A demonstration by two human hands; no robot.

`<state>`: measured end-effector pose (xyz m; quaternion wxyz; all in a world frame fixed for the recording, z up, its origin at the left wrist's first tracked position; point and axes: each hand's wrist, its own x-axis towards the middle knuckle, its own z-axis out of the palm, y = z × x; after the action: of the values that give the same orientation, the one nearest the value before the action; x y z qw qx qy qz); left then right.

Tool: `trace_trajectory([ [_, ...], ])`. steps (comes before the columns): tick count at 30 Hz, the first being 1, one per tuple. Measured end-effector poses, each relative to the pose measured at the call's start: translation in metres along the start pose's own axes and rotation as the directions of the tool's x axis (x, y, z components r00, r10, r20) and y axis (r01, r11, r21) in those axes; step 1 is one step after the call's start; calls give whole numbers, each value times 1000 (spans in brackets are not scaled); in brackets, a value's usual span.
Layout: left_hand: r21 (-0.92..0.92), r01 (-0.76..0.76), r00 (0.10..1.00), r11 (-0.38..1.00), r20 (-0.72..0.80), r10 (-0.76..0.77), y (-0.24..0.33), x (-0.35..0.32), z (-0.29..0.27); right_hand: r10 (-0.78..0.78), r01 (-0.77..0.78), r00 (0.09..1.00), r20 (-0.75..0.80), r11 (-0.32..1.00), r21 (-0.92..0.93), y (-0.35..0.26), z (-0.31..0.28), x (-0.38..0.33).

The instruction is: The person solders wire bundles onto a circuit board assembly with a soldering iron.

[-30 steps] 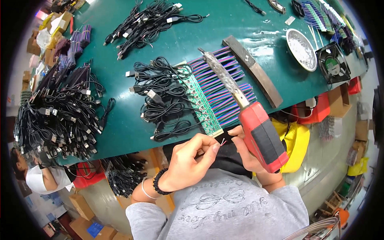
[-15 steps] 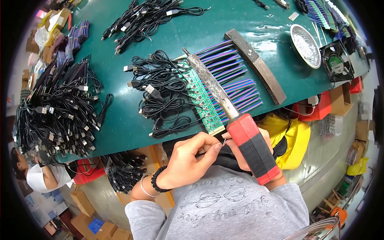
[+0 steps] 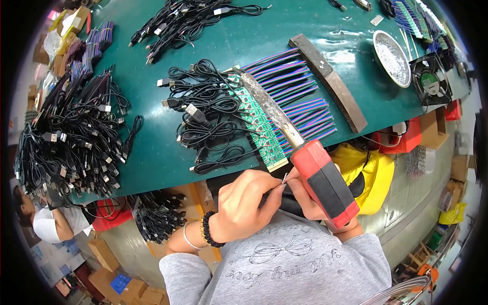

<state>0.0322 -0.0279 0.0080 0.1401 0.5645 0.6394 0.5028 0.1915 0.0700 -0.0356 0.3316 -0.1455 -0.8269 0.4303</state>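
My left hand, with a black beaded bracelet and a white bangle at its wrist, is closed, thumb and forefinger pinching a thin wire end. Close beside it, my right hand is closed around a large soldering iron with a red and black handle; its fingertips are near the same wire. The iron's long grey barrel slants up and left above a row of green circuit boards. Black USB cables lie at the boards' left, and striped ribbon wires spread out at their right.
A long dark metal bar lies beyond the ribbon wires. At the far right stand a white bowl and a black fan. A big heap of USB cables covers the table's left end; another bundle lies at the back.
The iron has tilted slightly, and its barrel looks shorter, with the tip lower over the boards. My left hand has turned a little, still pinching the wire.
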Motion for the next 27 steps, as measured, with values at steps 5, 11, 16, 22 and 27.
trace_trajectory([
  [5, 13, 8, 1000, 1000, -5, -8, -4, 2, 6, 267, -267, 964, 4, 962, 61, -21, -1, 21],
  [11, 26, 21, 999, 999, 36, -22, -6, 0, 5, 282, -272, 954, -98, 956, 109, -21, 3, 16],
  [16, 23, -13, 997, 1000, 78, 11, -6, 2, 3, 361, -359, 913, -191, 932, 44, -16, 11, -2],
  [22, 22, -39, 999, 999, 29, 38, -10, -2, 7, 439, -434, 897, -47, 897, 83, -18, 5, 0],
  [27, 52, -150, 987, 987, -51, 152, -13, -6, 16, 578, -556, 812, 79, 726, 405, -26, 2, 15],
])
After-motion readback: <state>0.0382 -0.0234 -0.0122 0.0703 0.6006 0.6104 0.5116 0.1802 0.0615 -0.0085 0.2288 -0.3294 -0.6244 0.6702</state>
